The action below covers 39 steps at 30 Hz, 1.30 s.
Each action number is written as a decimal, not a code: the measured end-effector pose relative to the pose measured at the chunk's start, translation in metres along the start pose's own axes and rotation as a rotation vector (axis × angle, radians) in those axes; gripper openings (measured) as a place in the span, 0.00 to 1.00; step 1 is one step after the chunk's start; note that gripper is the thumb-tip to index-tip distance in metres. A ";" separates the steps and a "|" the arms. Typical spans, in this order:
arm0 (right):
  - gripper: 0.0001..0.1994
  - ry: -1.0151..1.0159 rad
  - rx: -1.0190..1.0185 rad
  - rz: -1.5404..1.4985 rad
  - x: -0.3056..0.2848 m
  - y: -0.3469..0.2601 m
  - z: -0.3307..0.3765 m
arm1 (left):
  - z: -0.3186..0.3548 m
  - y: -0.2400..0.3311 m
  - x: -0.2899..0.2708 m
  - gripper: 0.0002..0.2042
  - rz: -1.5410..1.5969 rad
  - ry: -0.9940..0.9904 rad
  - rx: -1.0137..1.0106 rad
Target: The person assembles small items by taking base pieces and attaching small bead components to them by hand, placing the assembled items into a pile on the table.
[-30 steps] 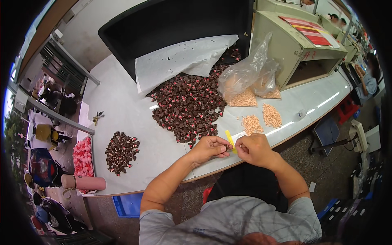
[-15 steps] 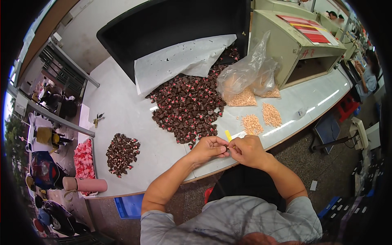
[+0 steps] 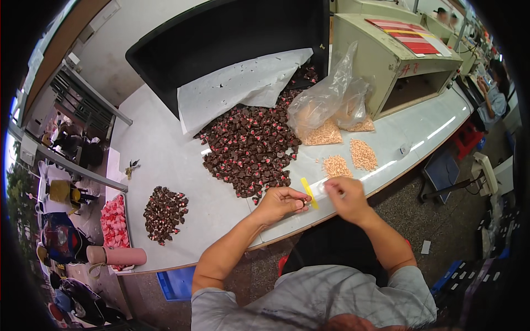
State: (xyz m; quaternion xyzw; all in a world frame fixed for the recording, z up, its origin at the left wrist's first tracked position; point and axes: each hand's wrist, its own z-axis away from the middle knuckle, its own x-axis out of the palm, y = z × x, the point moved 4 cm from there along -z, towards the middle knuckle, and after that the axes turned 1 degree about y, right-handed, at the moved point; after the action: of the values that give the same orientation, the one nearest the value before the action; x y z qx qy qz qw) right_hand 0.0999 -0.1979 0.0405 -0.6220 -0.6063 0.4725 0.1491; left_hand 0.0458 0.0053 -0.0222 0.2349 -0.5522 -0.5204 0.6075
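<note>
Your left hand [image 3: 282, 202] has its grip pinched together on what looks like a small dark piece, just below the big brown heap [image 3: 249, 146] on the worktop [image 3: 165, 160]. Your right hand [image 3: 343, 194], right of the heap's lower edge, clamps the yellow strip [image 3: 309, 192] between both hands.

Small dark piece [image 3: 302, 203]: brown, pinched in fingertips just above the white table's near edge; details too small to tell.
Yellow strip [image 3: 309, 192]: narrow, flat, bright yellow, tilted diagonally, touching the dark piece, between both hands.
</note>
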 end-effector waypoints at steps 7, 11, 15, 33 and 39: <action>0.05 0.337 0.275 0.090 -0.093 0.064 0.010 | 0.003 0.003 0.000 0.12 -0.096 0.027 -0.023; 0.04 0.174 0.372 0.459 -0.109 0.076 0.014 | 0.003 0.003 -0.002 0.13 -0.109 0.038 -0.033; 0.04 0.024 0.251 0.596 -0.095 0.068 0.010 | 0.002 0.003 -0.001 0.13 -0.138 0.022 -0.024; 0.04 -0.380 0.254 0.727 -0.075 0.068 -0.016 | 0.005 0.002 0.001 0.12 -0.118 0.001 -0.064; 0.04 -0.355 0.256 0.768 -0.073 0.068 -0.012 | 0.003 -0.003 0.003 0.11 -0.127 -0.074 -0.101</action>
State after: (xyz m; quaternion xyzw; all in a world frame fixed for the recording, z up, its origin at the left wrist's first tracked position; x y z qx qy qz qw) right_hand 0.1639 -0.2738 0.0242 -0.6880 -0.2839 0.6645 -0.0678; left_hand 0.0412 0.0022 -0.0220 0.2189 -0.5313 -0.5935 0.5635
